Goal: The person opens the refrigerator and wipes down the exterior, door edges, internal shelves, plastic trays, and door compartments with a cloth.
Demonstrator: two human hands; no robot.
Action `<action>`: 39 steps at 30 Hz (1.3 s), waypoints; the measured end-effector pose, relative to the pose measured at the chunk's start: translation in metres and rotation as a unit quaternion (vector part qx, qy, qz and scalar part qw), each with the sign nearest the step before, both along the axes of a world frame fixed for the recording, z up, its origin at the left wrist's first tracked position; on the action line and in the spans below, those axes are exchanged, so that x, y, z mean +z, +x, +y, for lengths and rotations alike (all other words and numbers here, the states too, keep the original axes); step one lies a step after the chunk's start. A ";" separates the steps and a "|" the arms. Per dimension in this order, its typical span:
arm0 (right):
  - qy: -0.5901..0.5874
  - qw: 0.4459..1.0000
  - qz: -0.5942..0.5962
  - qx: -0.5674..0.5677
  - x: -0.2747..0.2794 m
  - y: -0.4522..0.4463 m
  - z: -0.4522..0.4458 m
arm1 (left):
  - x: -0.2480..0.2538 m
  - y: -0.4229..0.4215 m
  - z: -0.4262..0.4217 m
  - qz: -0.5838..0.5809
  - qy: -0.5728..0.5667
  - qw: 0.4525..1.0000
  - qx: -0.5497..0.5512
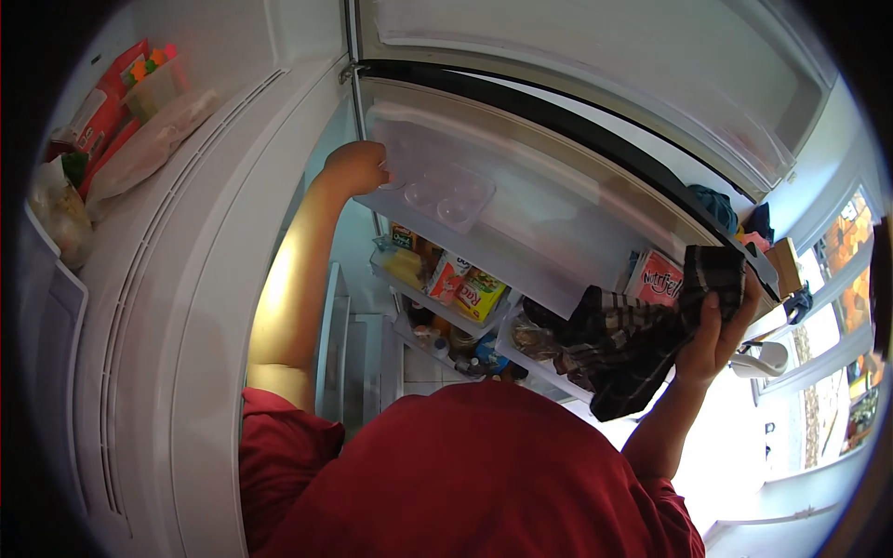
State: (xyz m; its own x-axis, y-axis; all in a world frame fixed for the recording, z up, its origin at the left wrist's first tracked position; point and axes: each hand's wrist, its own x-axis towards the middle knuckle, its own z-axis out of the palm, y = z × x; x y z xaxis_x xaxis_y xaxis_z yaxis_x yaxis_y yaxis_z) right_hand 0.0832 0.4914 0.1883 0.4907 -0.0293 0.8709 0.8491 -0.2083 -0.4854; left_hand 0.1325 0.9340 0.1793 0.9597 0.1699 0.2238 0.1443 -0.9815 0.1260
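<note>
Left hand curled at the egg tray, hold unclear | right hand gripped the bunched plaid cloth by the door's outer end | steadying the tray and gathering loose folds off the Nutrijell box seemed wise | tray sat in the translucent door shelf | bright windows stood beyond

Just left of a yellow cardboard box with red lettering stands a red-and-white carton, with a pale yellow item farther left. Well left of the box are a red plastic package and a translucent tub; well right, a white-framed window.
</note>
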 end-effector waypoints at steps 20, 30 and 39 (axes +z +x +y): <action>-0.507 0.804 -0.052 -0.304 0.064 0.057 0.072 | -0.034 -0.055 -0.124 -0.212 -0.102 0.918 -0.319; -0.518 0.838 -0.092 -0.141 0.041 0.093 0.224 | -0.058 -0.047 -0.141 -0.320 -0.102 0.898 -0.283; -0.457 0.871 -0.117 -0.138 0.074 0.102 0.224 | -0.059 -0.042 -0.141 -0.320 -0.105 0.898 -0.282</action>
